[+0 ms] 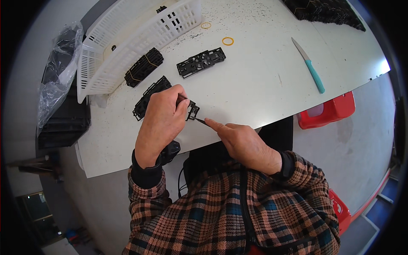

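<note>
My left hand (163, 117) is closed on a black plastic frame (193, 111) with cut-outs, whose right end sticks out past the fingers. The rest of that part is hidden under the hand. My right hand (246, 144) pinches a thin dark tool (200, 121), with its tip at the lower corner of the frame. Most of the tool lies inside the fist, so its kind does not show. Beside my left hand lie more black plastic frames (149, 95). Another flat black frame (201, 62) rests farther back on the table.
A banded bundle of black parts (144, 67) lies by a white slotted basket (140, 40). Two yellow rubber bands (228, 41) and dark crumbs lie behind. A turquoise-handled knife (315, 76) is at the right of the white table (259, 80). A red stool (333, 111) stands beyond its edge.
</note>
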Demonstrator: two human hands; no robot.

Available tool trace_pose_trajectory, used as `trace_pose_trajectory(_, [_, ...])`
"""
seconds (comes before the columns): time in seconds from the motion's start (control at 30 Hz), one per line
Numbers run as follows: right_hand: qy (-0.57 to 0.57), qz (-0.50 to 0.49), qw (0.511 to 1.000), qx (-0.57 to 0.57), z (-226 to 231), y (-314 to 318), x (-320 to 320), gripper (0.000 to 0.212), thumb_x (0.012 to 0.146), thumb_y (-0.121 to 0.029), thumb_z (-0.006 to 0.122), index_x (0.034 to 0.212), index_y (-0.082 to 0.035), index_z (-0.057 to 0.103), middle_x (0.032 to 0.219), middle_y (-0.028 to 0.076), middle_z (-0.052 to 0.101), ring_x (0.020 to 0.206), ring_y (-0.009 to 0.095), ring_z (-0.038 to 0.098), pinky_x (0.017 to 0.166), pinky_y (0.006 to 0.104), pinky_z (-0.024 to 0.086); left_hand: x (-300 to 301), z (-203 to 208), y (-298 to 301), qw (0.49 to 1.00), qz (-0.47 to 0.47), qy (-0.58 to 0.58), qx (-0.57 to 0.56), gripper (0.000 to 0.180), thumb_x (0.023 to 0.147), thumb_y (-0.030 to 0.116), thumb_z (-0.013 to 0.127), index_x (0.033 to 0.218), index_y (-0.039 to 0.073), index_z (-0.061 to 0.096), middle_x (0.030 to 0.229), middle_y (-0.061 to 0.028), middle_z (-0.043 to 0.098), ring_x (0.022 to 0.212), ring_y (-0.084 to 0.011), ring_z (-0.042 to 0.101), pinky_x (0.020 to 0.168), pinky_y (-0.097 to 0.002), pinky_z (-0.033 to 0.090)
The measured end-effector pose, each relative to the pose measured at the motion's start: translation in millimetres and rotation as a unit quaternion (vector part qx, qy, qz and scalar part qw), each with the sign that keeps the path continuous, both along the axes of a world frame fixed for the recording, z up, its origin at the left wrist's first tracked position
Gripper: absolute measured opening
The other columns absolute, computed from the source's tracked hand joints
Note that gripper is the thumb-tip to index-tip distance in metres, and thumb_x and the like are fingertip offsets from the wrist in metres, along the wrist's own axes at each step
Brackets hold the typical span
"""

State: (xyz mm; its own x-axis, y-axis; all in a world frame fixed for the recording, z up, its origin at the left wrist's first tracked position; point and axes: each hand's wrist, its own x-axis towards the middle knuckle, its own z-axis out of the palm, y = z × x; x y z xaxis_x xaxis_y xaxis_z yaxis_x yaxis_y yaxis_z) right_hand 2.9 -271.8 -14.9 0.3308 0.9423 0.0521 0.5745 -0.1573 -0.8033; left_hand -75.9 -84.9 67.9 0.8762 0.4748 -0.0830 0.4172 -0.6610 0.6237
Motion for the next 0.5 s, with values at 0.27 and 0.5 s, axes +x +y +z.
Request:
trace_pose_trajectory(0.27, [-0.077, 0.016, 0.997, -0.02, -1.4, 2.8, -2.6, 0.057, 0.086, 0.0, 0.056, 0.141, -0.012, 0.047, 0.076, 0.013, 0.061, 0.066, 0.028, 0.063, 0.061, 0.0378, 0.053, -0.4, -0.6, -3.2, 1.0, 0.001, -0.006, 0.009, 0.009, 0.086, 0.004, 0.061, 0.086, -0.005, 0.058, 0.067, -0.0104, 0.059, 0.058, -0.0124, 0.047, 0.056, -0.028, 0.042])
trace_pose_trajectory(0.5, [-0.186, 0.01, 0.982, -0.04, -2.4, 3.9, -3.8, 0.061, 0.082, 0.002, 0.057, 0.141, -0.014, 0.049, 0.073, 0.01, 0.058, 0.061, 0.027, 0.06, 0.057, 0.0372, 0.052, -1.4, -2.1, -3.7, 1.0, -0.01, -0.009, 0.028, 0.009, 0.086, 0.004, 0.06, 0.086, -0.005, 0.058, 0.066, -0.0107, 0.059, 0.056, -0.0132, 0.048, 0.055, -0.0285, 0.041])
